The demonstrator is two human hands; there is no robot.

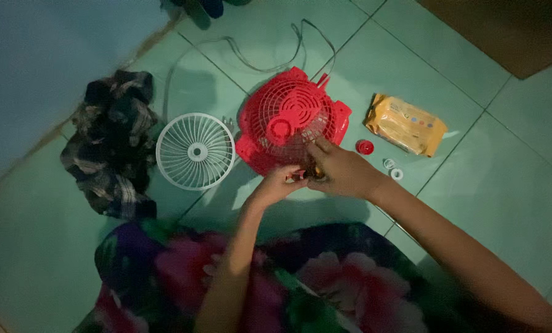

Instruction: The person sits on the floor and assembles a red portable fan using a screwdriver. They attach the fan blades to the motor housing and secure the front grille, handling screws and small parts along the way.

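A red fan body (288,117) with a round grille lies flat on the green tiled floor. My left hand (276,184) and my right hand (340,169) meet at its near edge. Both pinch a small dark object between the fingertips, too dim to identify. My right fingers also rest against the red grille's rim. A white round fan grille (195,151) lies on the floor just left of the red body, apart from both hands.
A dark plaid cloth (112,142) is bunched at the left by the wall. A yellow packet (405,124), a small red cap (365,147) and two small white rings (393,169) lie to the right. A thin cord (257,61) loops behind the fan. Flowered fabric (251,277) covers my lap.
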